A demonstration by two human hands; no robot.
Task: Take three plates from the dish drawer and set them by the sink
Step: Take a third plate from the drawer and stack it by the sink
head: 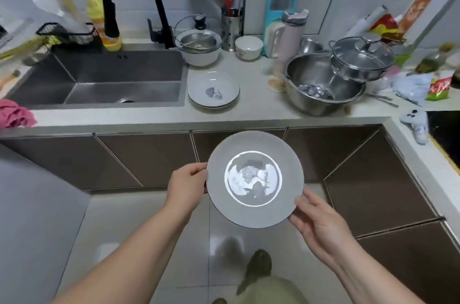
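Note:
A grey plate point(255, 200) with a leaf print in its white centre is held level in front of the brown cabinet fronts, below the counter edge. My left hand point(186, 184) grips its left rim and my right hand point(321, 226) grips its lower right rim. Stacked plates point(213, 89) with the same leaf print rest on the counter just right of the steel sink point(104, 79). The cabinet fronts all look closed.
A black faucet point(134, 0) arches over the sink. A white bowl with a glass lid point(199, 47), a small bowl point(249, 47) and a large steel bowl with a lidded pot point(323, 84) crowd the counter. A pink cloth point(15, 114) lies at the left edge.

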